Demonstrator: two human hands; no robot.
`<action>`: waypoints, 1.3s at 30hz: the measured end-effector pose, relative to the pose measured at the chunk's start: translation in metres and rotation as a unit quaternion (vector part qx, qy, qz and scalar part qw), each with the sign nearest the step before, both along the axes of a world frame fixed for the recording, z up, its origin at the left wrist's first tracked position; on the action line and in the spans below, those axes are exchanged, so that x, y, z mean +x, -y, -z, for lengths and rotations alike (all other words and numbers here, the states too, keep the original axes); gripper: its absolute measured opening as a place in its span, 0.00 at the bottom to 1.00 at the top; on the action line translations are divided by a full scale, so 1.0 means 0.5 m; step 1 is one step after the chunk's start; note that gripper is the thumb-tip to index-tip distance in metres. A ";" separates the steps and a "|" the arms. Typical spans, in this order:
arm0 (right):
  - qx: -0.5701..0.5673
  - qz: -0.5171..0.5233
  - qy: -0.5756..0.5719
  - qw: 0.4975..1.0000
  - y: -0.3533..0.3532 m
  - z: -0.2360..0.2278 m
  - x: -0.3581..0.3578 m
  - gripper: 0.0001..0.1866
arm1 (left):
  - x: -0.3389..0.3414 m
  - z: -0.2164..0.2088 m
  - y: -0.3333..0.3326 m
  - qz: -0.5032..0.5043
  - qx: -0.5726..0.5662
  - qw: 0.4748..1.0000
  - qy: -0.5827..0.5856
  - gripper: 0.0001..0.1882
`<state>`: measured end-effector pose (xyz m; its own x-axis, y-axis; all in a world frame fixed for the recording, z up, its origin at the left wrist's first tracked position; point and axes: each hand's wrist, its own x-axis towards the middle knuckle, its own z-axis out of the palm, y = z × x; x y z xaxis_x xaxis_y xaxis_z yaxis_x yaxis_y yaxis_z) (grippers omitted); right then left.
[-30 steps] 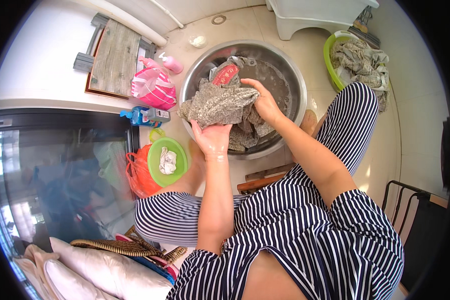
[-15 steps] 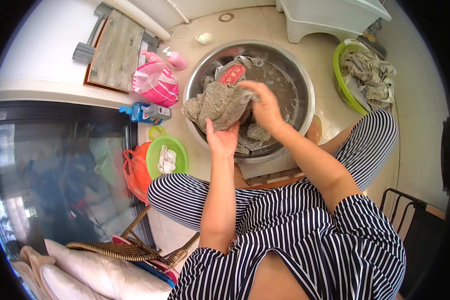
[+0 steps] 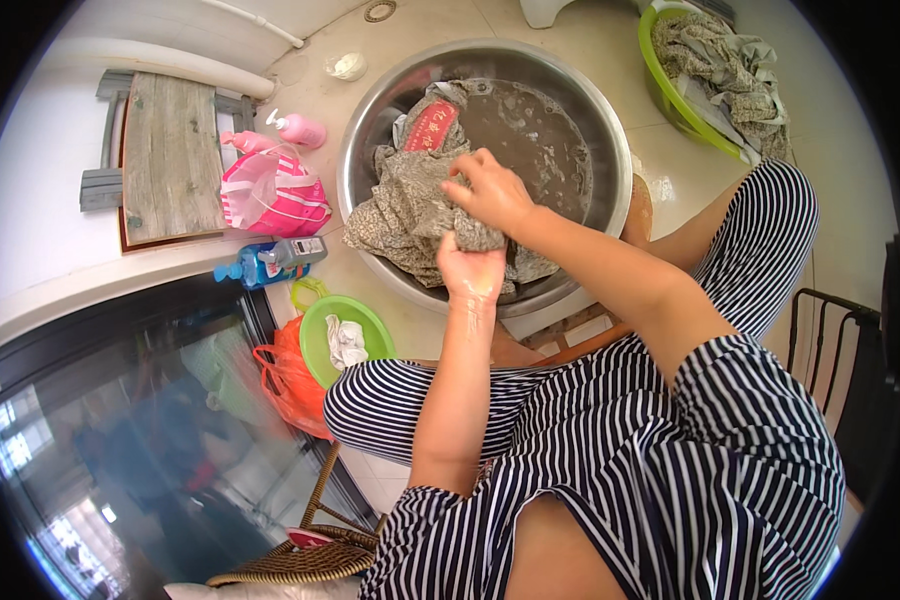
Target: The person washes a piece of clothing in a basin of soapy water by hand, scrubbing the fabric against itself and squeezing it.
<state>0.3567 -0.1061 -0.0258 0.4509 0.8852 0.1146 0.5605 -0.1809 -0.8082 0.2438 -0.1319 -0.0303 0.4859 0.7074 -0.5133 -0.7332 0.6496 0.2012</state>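
Two hands (image 3: pixel 472 272) (image 3: pixel 494 194), one steel tub (image 3: pixel 613 165), two green basins (image 3: pixel 378 345) (image 3: pixel 660 85). Two pink bottles (image 3: pixel 302 131) (image 3: pixel 252 143), one blue bottle (image 3: pixel 257 266), one grey bottle (image 3: pixel 295 251). One pink bag (image 3: pixel 282 197), one red bag (image 3: pixel 288 372).

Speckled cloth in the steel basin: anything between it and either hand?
Nothing visible. The left hand holds the near edge of the speckled cloth, and the right hand is at its upper side. The red patch lies beyond both hands.
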 end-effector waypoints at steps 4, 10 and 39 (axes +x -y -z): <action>0.088 -0.337 -0.038 0.937 0.088 -0.094 -0.091 0.12 | -0.086 0.034 -0.041 0.096 0.157 0.977 0.112 0.31; -0.045 0.010 0.032 0.998 0.023 0.000 0.016 0.16 | 0.049 -0.024 -0.011 0.098 -0.049 0.990 -0.088 0.23; -0.031 -0.318 0.025 0.947 0.106 -0.108 -0.107 0.11 | -0.070 0.050 0.007 0.038 0.126 0.990 0.046 0.19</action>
<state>0.3030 -0.1589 0.0281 -0.1815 0.9815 0.0604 0.6090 0.1604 -0.7767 0.2088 -0.1354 -0.0555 0.5785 0.7675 -0.2760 -0.7069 0.6406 0.2998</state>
